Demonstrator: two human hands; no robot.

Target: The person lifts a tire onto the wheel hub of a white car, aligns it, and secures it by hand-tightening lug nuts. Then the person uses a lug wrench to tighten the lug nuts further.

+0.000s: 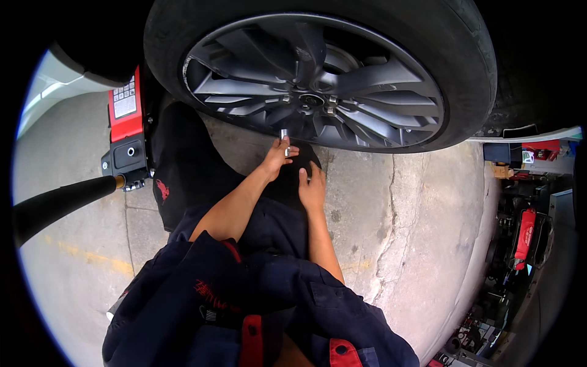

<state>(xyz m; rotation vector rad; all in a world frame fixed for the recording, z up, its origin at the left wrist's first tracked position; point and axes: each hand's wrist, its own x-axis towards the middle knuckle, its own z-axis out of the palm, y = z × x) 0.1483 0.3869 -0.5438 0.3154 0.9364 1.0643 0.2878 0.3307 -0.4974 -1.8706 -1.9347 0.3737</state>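
Note:
My left hand point(276, 160) is closed around a bright metal socket point(283, 133), whose end sticks up past the fingers just under the wheel's lower edge. Close by on the right, my right hand point(313, 191) has its thumb and forefinger raised and apart. Whether a small thing lies between those fingertips is hard to make out. Above both hands stands a car wheel with a grey multi-spoke rim point(361, 82) and a black tyre point(474, 67). Several lug nuts point(331, 111) show around its hub. Neither hand touches the wheel.
At the left a red and black floor jack point(126, 125) stands beside my knee, its long black handle point(67, 205) reaching toward the lower left. Cracked concrete floor point(409, 202) spreads to the right. Farther right are red and dark workshop items, including a red object point(524, 235).

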